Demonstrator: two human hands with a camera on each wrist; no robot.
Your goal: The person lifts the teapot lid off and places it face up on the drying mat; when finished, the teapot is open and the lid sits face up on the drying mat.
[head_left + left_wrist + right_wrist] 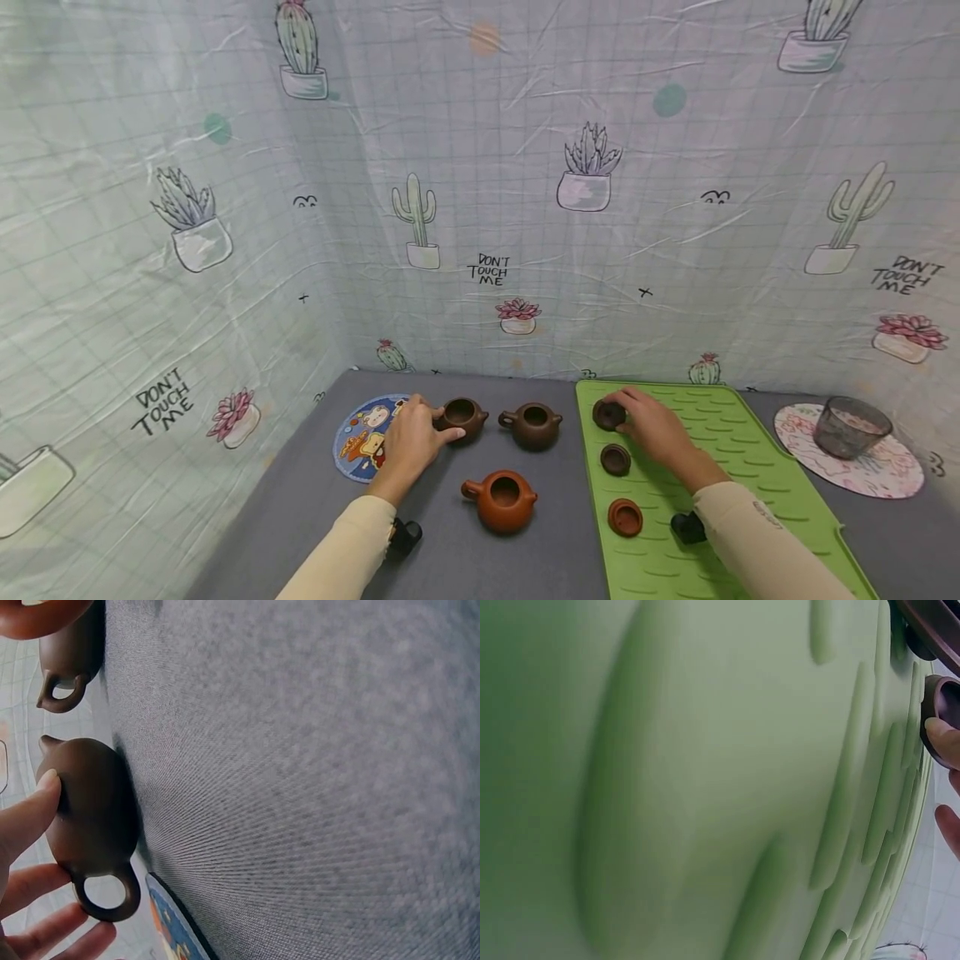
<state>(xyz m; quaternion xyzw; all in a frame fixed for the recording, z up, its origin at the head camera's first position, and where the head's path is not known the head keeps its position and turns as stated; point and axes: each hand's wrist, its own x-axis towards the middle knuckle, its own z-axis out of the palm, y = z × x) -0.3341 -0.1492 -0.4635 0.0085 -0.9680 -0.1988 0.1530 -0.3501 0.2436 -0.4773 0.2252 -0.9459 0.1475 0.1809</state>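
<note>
My left hand [408, 440] holds a dark brown clay teapot [467, 432] at the back left of the table. In the left wrist view, the thumb lies on the body of this lidless teapot and the other fingers are at its ring handle. Over the far left corner of the green mat [720, 475], my right hand [654, 427] pinches a dark brown teapot lid [602, 415] by its edge. Another brown lid [615, 460] and an orange-brown lid [625, 518] lie upturned below it in a row.
A second brown teapot [534, 435] and an orange-brown teapot [507, 515], both lidless, stand between the hands. A blue cartoon coaster [349, 442] lies left. On the right, a dark translucent cup [849, 429] sits on a pink-patterned round mat [896, 481]. A printed curtain [450, 333] borders the table.
</note>
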